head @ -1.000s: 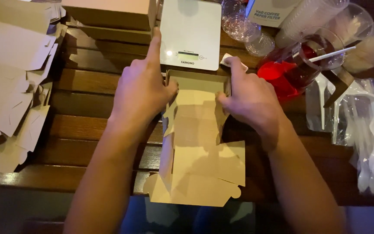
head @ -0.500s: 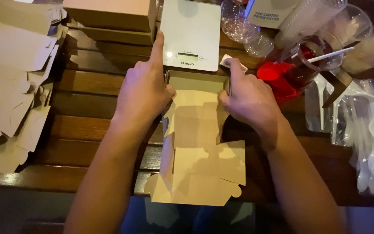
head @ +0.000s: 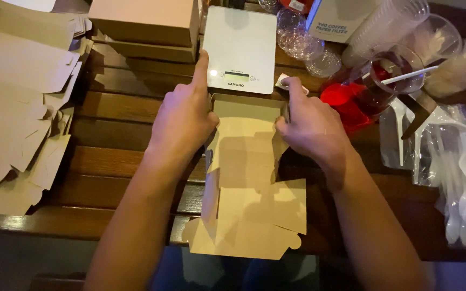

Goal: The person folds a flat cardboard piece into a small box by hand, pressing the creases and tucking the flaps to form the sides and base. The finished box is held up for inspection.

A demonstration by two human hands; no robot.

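A brown cardboard box blank lies partly folded on the wooden slat table, its flaps hanging over the near edge. My left hand presses the box's left wall, forefinger stretched out toward the white kitchen scale. My right hand grips the right wall at the far corner, thumb inside the fold. Both hands hold the raised far end of the box between them.
A pile of flat brown box blanks lies at the left. Closed brown boxes are stacked at the back. A red-filled jug, clear plastic cups and bags of white plastic spoons crowd the right.
Both hands stay on the box walls and have barely shifted. The far end of the box stands a little more squared up.
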